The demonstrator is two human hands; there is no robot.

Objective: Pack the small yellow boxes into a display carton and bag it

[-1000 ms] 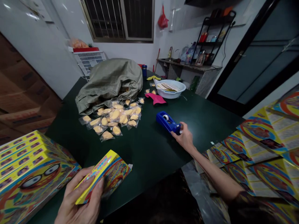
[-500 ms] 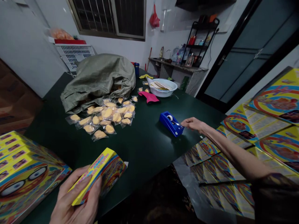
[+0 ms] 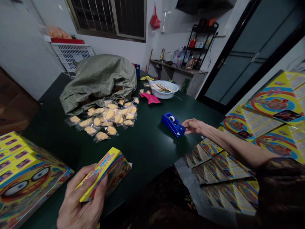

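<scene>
My left hand point(image 3: 82, 197) grips a small yellow printed box point(image 3: 107, 173) by its sides, tilted above the table's near edge. A white flap sticks out at the box's far end. My right hand point(image 3: 193, 125) is closed at the cutting end of a blue tape dispenser point(image 3: 173, 124), fingertips pinched on the tape's end. The strip itself is hardly visible. A white roll point(image 3: 172, 118) sits in the dispenser. Left of it lies a pile of yellow oval pieces in clear wrappers point(image 3: 109, 114).
A grey-green sack point(image 3: 102, 79) lies behind the wrapped pieces on the dark green table point(image 3: 140, 140). Beyond the dispenser are a pink cloth point(image 3: 151, 99) and a white basin point(image 3: 166, 93). A large yellow box point(image 3: 28, 175) stands at left; stacked printed cartons point(image 3: 238, 149) fill the right.
My right hand has shifted slightly left, closer to the dispenser's cutting edge, and the tape strip shows less. My left hand still holds the box, a little further right in view.
</scene>
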